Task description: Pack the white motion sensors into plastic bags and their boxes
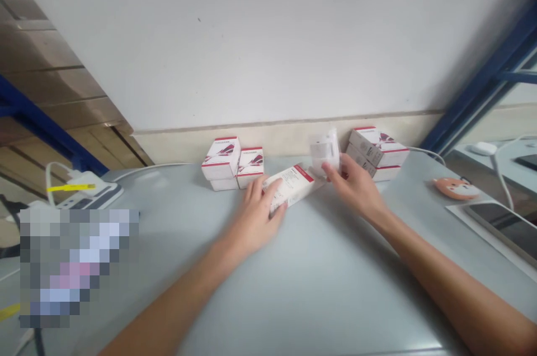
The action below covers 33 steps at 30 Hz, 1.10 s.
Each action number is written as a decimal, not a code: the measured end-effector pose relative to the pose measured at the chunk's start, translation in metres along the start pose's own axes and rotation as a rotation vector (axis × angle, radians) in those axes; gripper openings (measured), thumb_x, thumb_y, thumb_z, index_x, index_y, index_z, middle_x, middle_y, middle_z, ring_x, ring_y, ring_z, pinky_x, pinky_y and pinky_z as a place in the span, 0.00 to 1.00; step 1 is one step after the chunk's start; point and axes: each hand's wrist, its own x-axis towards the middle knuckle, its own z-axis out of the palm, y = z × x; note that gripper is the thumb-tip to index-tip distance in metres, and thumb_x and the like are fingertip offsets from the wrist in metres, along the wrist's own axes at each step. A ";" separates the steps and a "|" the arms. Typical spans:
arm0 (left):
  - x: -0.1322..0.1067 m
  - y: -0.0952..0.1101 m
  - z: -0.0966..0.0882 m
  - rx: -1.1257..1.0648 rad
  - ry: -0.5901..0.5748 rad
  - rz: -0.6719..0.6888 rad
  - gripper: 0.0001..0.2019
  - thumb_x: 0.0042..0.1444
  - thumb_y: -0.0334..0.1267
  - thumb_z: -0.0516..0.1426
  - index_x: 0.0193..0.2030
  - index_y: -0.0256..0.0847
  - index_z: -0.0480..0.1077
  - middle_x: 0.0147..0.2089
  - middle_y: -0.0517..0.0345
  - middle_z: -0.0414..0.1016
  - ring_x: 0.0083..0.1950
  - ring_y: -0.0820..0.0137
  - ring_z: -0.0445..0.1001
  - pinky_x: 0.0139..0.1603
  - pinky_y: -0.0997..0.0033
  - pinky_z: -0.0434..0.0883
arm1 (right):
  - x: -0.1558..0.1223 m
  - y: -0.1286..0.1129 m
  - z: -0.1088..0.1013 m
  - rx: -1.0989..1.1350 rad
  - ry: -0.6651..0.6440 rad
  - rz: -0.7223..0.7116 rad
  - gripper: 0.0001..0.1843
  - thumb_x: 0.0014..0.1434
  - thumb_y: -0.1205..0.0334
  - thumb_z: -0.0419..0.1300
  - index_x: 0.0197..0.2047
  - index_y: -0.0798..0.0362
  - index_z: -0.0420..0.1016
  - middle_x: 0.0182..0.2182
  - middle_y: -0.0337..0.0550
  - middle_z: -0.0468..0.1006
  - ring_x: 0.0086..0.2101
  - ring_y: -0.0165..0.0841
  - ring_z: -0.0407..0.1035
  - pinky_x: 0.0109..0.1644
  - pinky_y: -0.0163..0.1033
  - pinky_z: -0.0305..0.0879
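Observation:
My left hand (262,213) is wrapped round a white carton with a red band (289,185), which lies tilted on the grey table. Its far right end seems to have a flap standing out. Just above that end, my right hand (356,182) pinches a white plastic device in a clear wrapper (324,155). The device is upright and a little blurred, so its exact kind is unclear. To the left of the carton stand several white-and-red boxes (221,157). Another stack of similar boxes (377,151) stands behind my right hand.
A power strip with plugs (90,193) sits on the left, near a pixelated patch. An orange animal-faced object (456,188) and a dark flat device (503,224) lie on the right. Behind the table (293,294) rises a pale wall (268,37); blue frame bars (474,76) flank it.

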 end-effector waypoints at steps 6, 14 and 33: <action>-0.005 0.013 0.001 -0.187 -0.057 -0.006 0.19 0.69 0.39 0.57 0.65 0.49 0.67 0.70 0.44 0.59 0.68 0.53 0.69 0.65 0.49 0.74 | 0.002 0.005 0.003 0.005 -0.113 0.041 0.26 0.69 0.34 0.56 0.36 0.49 0.73 0.28 0.42 0.78 0.29 0.39 0.71 0.32 0.40 0.63; -0.006 0.014 0.003 -0.234 0.204 0.047 0.17 0.63 0.34 0.63 0.58 0.48 0.69 0.63 0.47 0.64 0.66 0.56 0.70 0.66 0.53 0.74 | -0.005 -0.015 0.000 0.338 -0.208 0.112 0.26 0.71 0.36 0.56 0.52 0.46 0.84 0.50 0.48 0.86 0.53 0.50 0.78 0.53 0.49 0.74; -0.003 0.009 0.003 -0.171 0.320 0.135 0.18 0.61 0.29 0.63 0.56 0.48 0.70 0.62 0.49 0.62 0.66 0.59 0.70 0.68 0.55 0.72 | -0.015 -0.028 0.006 0.635 -0.151 0.431 0.61 0.59 0.37 0.71 0.83 0.40 0.40 0.55 0.48 0.85 0.58 0.50 0.76 0.68 0.59 0.63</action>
